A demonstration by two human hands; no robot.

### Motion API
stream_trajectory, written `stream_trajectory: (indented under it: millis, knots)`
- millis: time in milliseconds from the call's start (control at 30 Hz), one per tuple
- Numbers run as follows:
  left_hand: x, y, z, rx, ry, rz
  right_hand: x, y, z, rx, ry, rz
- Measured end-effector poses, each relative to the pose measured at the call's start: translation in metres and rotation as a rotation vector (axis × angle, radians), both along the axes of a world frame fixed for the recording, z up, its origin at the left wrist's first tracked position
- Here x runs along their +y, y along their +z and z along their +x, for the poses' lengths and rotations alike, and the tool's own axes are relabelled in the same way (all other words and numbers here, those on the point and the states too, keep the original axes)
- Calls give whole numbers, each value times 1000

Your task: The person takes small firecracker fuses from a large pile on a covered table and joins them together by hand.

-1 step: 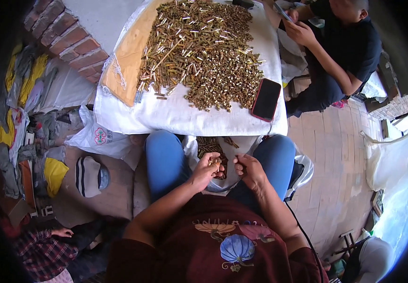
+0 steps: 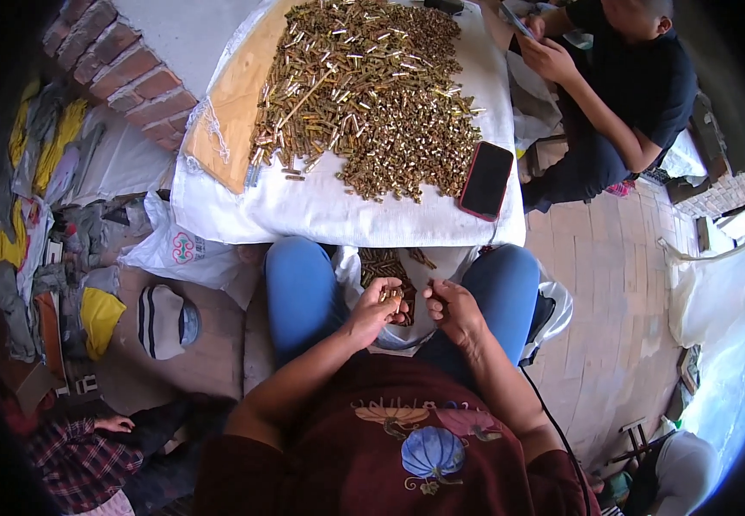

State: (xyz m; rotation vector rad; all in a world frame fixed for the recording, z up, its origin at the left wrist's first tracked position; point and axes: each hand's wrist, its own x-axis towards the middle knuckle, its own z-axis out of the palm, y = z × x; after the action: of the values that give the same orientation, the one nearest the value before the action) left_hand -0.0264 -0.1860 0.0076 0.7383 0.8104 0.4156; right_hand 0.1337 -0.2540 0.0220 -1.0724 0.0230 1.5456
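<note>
The head view shows, from the left, a board (image 2: 230,120) lying along the left side of the table (image 2: 304,219), then long pieces (image 2: 304,69) heaped loose beside it. Below the table's near edge, the person's left hand (image 2: 377,311) is curled around a few brass pieces (image 2: 392,297), over a bag (image 2: 421,331) holding some more. Short pieces (image 2: 411,146) fill the table's right part. The right hand (image 2: 454,311) is pinched narrow; whether it holds anything cannot be told. At the table's right edge lies a phone (image 2: 486,182). Most pieces seem unhandled; whether the bagged ones are finished is unclear.
</note>
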Motion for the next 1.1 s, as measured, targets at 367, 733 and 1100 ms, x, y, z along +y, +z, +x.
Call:
stream_trajectory:
  millis: [367, 733, 1100]
  knots:
    - [13, -7, 4, -52, -31, 185, 10, -3, -8, -77, 81, 65]
    - [10, -10, 6, -74, -55, 208, 9, -10, -5, -11, 156, 107]
    - [10, -2, 5, -94, -75, 211, 10, -13, -6, 150, 188, 145]
